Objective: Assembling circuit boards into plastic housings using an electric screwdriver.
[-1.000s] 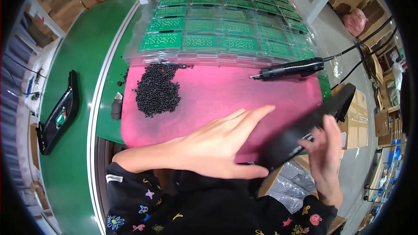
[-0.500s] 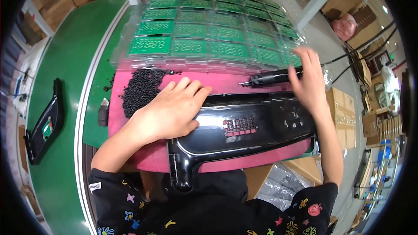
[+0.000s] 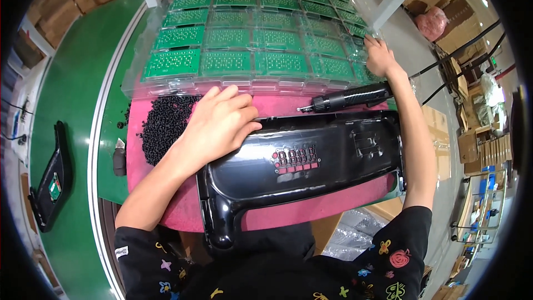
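Observation:
A long black plastic casing [image 3: 250, 178] with digit-shaped cutouts lies on the pink work surface in front of me. My left hand [image 3: 221, 122] grips its upper left edge, the thumb at the rim. Farther right, my right hand [image 3: 381, 58] reaches over the right side of a clear plastic tray [image 3: 222, 84]. Its fingers are bent and slightly apart, touching or just above the green circuit boards [image 3: 286, 58]; the contact is partly hidden. Below that hand, a black electric screwdriver [image 3: 352, 97] lies behind the casing, its bit pointing left.
Small black screws [image 3: 161, 130] are heaped left of the casing on the pink surface [image 3: 177, 208]. A second black casing [image 3: 54, 180] with a board sits on the green surface [image 3: 80, 111] at far left. An open carton [image 3: 383, 211] stands below the right edge.
My right hand has moved from above the screwdriver, up and away to the tray's right side. My left hand has shifted slightly left along the casing's edge. The whole view has shifted a little.

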A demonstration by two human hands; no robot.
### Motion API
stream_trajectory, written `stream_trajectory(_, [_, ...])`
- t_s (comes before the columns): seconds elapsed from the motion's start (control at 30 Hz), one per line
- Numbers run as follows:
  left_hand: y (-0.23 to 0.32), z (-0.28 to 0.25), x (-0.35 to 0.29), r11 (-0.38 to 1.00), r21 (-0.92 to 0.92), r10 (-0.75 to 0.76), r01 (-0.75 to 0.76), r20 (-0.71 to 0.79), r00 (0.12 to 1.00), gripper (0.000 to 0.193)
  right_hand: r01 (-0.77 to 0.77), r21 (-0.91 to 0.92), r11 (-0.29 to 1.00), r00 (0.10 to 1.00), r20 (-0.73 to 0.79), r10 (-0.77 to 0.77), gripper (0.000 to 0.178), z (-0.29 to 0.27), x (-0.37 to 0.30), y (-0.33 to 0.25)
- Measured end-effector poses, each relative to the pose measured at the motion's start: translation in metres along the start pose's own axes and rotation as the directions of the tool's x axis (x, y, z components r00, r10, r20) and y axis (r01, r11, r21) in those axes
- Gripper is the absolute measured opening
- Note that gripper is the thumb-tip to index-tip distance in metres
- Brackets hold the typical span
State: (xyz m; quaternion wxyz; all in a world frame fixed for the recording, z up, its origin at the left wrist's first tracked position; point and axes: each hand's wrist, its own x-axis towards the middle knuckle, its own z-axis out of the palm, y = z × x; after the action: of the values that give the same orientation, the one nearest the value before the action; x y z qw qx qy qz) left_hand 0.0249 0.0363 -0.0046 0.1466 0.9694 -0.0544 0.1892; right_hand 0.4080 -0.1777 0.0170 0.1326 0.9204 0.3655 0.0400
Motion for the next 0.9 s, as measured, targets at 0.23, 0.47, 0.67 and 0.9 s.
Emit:
stream_trajectory(0.23, [-0.002,-0.001,0.0,1.0,-0.016,-0.017,0.016,-0.091,0.996,0.024,0.087,-0.103,0.991,0.864,-0.487,-0.127,0.062,-0.012,-0.011,-0.013])
stream_trajectory(0.47, [0.003,-0.01,0.0,0.992,-0.044,0.087,-0.114,-0.405,0.91,0.047,0.6,0.27,0.753,0.548,-0.825,-0.141,0.038,-0.081,-0.092,-0.099])
stream_trajectory(0.67, [0.017,-0.022,-0.002,0.988,0.15,0.114,-0.046,-0.492,0.863,0.073,0.743,0.574,0.344,0.667,-0.682,-0.302,0.034,-0.099,-0.154,-0.156])
stream_trajectory(0.9, [0.014,-0.023,-0.007,0.986,0.131,0.147,-0.102,-0.407,0.902,0.071,0.626,0.752,0.205,0.774,-0.567,-0.282,0.037,-0.096,-0.173,-0.161])
